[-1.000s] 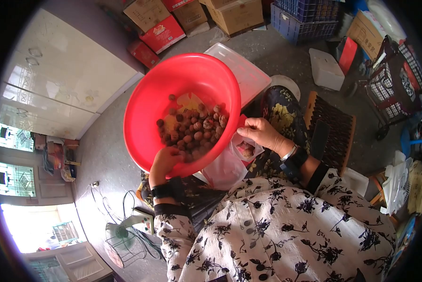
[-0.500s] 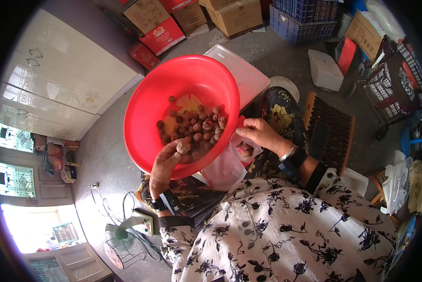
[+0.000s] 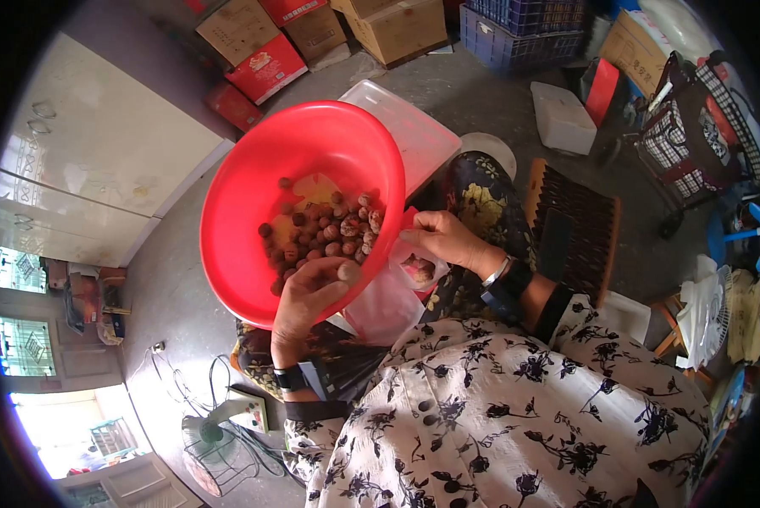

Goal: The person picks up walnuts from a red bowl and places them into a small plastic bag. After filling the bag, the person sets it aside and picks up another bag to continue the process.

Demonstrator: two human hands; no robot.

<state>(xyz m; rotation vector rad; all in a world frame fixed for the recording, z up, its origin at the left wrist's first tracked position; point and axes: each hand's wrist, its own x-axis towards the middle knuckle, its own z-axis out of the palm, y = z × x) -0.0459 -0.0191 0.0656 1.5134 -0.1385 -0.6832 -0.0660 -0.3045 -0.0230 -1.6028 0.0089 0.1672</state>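
My left hand (image 3: 305,296) is over the near rim of a large red basin (image 3: 236,199), with its fingers closed on a pale, round, walnut-like nut (image 3: 348,272) that is partly hidden. Inside the basin lie many round brown nuts (image 3: 333,233), heaped toward the right side. My right hand (image 3: 447,240) pinches the edge of a thin plastic bag (image 3: 386,306) beside the basin's right rim. Part of the bag is red, and some pale brown pieces (image 3: 419,269) show in its opening.
Behind the basin is a white plastic lid or tray (image 3: 397,114). A wooden slatted stool (image 3: 579,229) stands at my right, with a wheeled checkered cart (image 3: 676,140) beyond. Cartons (image 3: 401,30) and blue crates (image 3: 515,46) line the back. A fan (image 3: 215,440) is at lower left.
My left hand has moved right with the nut, away from the heap and toward the bag. The right hand keeps its hold on the bag. The whole view has shifted slightly.
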